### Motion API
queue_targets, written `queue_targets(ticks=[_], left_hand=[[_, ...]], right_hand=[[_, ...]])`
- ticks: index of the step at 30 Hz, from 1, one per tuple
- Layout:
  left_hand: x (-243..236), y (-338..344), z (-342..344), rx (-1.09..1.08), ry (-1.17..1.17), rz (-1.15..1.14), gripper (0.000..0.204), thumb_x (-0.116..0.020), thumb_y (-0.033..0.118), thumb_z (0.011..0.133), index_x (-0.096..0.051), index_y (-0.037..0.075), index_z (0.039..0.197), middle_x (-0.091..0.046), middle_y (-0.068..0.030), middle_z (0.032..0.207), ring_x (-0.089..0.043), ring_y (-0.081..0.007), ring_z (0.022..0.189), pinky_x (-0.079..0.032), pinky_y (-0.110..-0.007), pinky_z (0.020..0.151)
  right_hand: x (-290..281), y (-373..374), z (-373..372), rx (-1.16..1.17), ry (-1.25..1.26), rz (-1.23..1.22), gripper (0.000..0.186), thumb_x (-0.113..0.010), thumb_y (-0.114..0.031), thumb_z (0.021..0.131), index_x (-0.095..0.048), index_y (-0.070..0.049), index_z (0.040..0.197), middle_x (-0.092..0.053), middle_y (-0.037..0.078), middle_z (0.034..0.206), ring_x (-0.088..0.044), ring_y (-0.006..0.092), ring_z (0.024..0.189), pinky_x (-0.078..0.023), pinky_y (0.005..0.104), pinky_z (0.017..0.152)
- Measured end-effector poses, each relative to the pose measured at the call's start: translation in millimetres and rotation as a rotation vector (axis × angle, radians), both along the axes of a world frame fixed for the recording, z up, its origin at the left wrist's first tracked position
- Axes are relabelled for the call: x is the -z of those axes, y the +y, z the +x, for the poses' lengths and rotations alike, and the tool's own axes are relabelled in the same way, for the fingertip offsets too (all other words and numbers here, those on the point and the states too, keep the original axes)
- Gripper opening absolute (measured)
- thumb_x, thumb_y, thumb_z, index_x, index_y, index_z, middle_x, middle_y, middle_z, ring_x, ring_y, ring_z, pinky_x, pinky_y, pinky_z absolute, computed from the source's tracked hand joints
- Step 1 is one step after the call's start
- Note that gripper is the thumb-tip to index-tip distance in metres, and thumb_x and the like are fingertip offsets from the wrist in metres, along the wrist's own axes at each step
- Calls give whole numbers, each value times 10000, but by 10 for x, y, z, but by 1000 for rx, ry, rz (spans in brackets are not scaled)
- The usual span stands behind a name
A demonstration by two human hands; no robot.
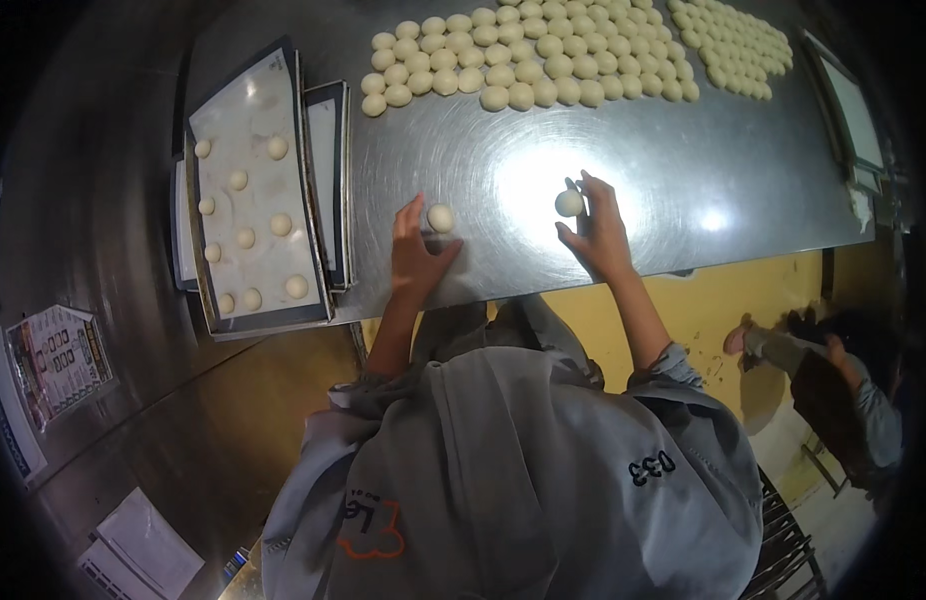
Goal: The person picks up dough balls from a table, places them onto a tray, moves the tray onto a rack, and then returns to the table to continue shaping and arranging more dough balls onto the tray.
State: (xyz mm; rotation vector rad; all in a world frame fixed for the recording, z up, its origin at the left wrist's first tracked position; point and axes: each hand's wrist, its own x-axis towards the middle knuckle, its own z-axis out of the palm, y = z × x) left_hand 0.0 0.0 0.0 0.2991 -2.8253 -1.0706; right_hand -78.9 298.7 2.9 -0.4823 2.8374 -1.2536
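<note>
Fingers and thumb stand wide apart on my left hand (420,262), with one dough ball (441,218) between them and a small gap on the finger side. My right hand (605,230) curves closer round another dough ball (569,203), but from far off I can't tell if it is pinched or just ringed. Both balls look light and soft, so I think a hard squeeze would dent them. They may be a bit sticky too. I would cup each one low on its round sides, very gently. Under them is a shiny metal table (423,150). To the left, a tray (268,318) has more balls, spread out on white paper (245,115). Past my hands, many rows of balls (573,45) lie packed close, with another bunch (733,45) off to the right.
</note>
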Motion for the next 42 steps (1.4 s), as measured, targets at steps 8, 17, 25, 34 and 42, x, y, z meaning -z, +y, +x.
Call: queue_targets(ticks=[8,17,25,34,42], left_hand=[[-88,-221,-295,218,-339,111,528,-818,96,719,-613,62,1205,-641,-111,1152,-624,-305,1046,-512,-406,924],[-1134,-1684,615,347,-399,701,547,-797,77,785,-578,73,1286,-656,-76,1117,-603,-174,1102,-514,-330,901],[-1462,-3196,1512,-139,-43,636,483,-767,6,779,-593,34,1230,-668,-107,1051,-653,-187,1013,-512,-316,896],[-1241,-4370,1187,-143,59,590,522,-784,-1,771,-570,49,1245,-630,-96,1158,-643,-202,1026,-525,-329,898],[-780,-4804,-1246,1,283,217,537,-776,56,749,-548,53,1235,-592,-149,1199,-605,-318,1115,-518,-397,925]], right_hand=[[-430,-155,-487,-290,-455,475,484,-735,-475,740,-760,-32,933,-724,207,853,-694,377,832,-559,414,784],[-819,-2168,-609,-441,-536,-282,359,-755,-118,826,-653,-34,1160,-684,82,1102,-644,174,1053,-518,334,940],[-654,-5065,-1682,-339,178,-74,375,-798,-115,759,-684,-22,1104,-673,190,1067,-665,347,997,-527,403,878],[-175,-5590,-1857,-207,160,264,604,-822,-175,741,-597,-92,1295,-559,232,1276,-568,410,1172,-484,449,993],[-604,-4564,-196,-31,211,86,515,-720,-50,821,-530,-37,1300,-527,217,1227,-502,407,1174,-427,466,1011]])
